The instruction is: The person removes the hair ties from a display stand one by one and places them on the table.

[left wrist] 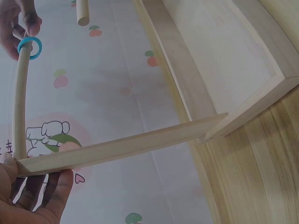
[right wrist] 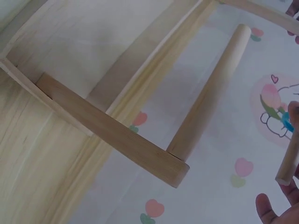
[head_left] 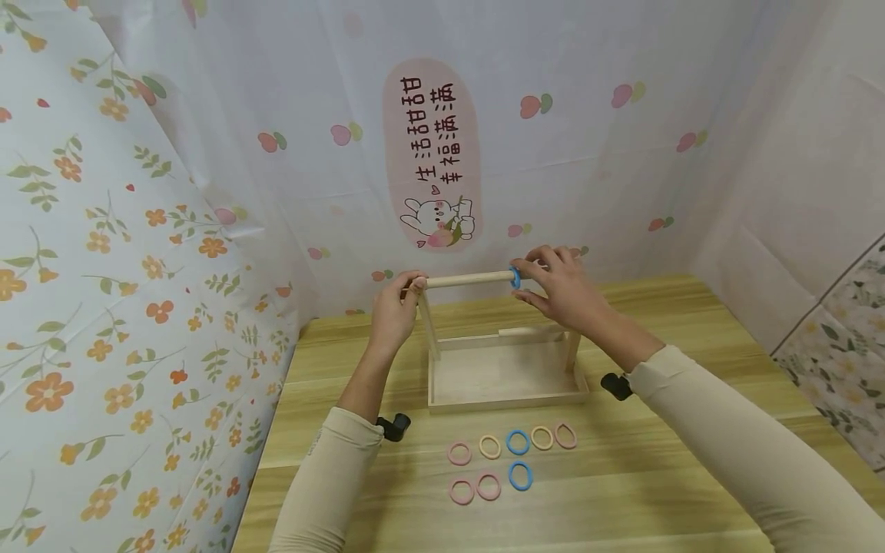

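A wooden rack has an upper rod (head_left: 470, 279) running from its left post (left wrist: 121, 145) and a shorter lower rod (right wrist: 210, 95) on its right post (right wrist: 112, 128). My left hand (head_left: 394, 313) grips the top of the left post, thumb and fingers on either side. Near the upper rod's free end, my right hand (head_left: 568, 292) pinches a blue ring (head_left: 515, 279) that encircles the rod. The rod's cut end shows past the ring in the right wrist view, close to the right fingers (right wrist: 264, 207).
In front of the rack's tray base (head_left: 508, 400), several loose pink, yellow and blue rings (head_left: 520, 464) lie on the wooden table (head_left: 622, 491). Small black objects rest by the left sleeve (head_left: 394, 428) and the right sleeve. A patterned curtain (head_left: 588, 177) stands behind.
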`<state>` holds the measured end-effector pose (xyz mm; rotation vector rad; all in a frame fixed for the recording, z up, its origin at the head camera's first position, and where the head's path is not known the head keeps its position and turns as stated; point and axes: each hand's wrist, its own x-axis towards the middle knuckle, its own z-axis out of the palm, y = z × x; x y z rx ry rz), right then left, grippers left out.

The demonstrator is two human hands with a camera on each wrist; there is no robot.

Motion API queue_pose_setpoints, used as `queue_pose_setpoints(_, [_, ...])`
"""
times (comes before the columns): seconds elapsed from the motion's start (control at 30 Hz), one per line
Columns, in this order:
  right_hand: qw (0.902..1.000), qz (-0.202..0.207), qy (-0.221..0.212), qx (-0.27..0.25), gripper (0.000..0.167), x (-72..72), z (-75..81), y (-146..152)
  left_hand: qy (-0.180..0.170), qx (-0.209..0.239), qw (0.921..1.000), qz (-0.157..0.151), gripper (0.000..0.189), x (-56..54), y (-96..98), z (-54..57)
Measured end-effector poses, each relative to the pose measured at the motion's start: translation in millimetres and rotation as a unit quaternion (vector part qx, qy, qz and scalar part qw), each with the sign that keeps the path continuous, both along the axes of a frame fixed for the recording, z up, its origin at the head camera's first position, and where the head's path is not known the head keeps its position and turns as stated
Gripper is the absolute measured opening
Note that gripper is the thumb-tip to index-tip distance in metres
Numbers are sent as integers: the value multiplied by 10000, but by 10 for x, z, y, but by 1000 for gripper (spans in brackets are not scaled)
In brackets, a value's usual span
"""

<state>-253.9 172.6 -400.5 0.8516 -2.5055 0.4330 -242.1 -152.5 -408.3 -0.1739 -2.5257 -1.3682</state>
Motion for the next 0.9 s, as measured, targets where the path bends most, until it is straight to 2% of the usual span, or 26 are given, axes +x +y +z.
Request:
queue_pose_setpoints(0.5, [9987, 126, 456, -208, 48, -42, -64, -6, -22, 15, 10000, 8, 38, -2, 4, 0])
queue_pose_setpoints(0.9, [9980, 45, 553, -287, 42, -28, -56, 59, 0, 105, 9999, -17, 38, 11, 6, 0])
